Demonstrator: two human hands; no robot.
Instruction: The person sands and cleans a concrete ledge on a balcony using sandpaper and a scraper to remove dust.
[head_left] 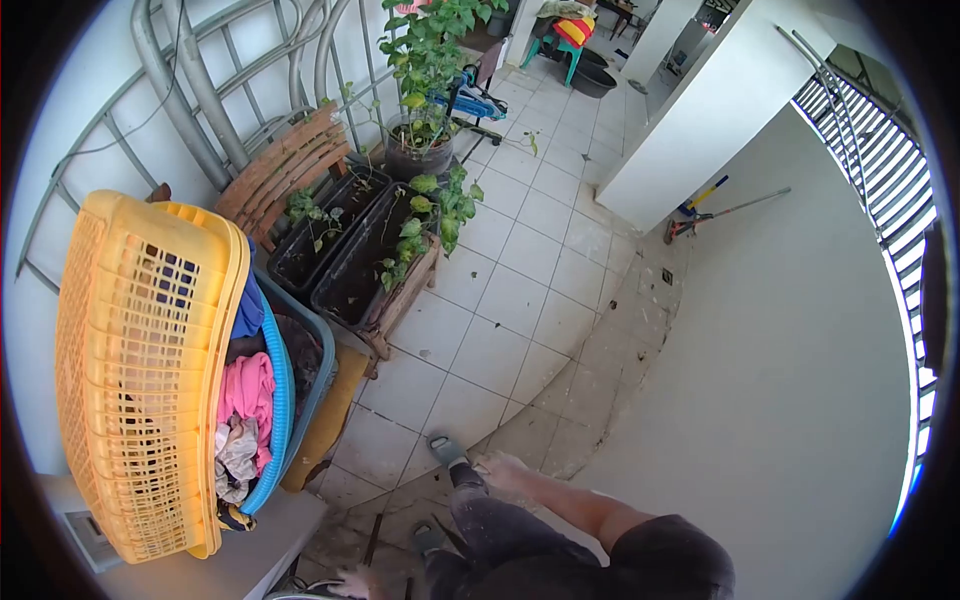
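My right hand (505, 472) is held out low in front of my leg, near the grey sandal (447, 450) on one foot. Its fingers look loosely apart, with nothing visible in them, and pale smudges cover the skin. At the bottom edge, my left hand (354, 582) has its fingers spread beside a curved metal rim (305, 594), only partly in view; whether they touch is unclear. The other sandal (428, 538) shows between my hands.
A yellow basket (150, 370) leans by a blue basket (283, 400) of clothes at left. Beyond are black planters (350, 270), a wooden bench (285, 165) and a potted plant (420, 150). White floor tiles (500, 290) run toward a pillar (690, 120); a long-handled tool (735, 207) lies right.
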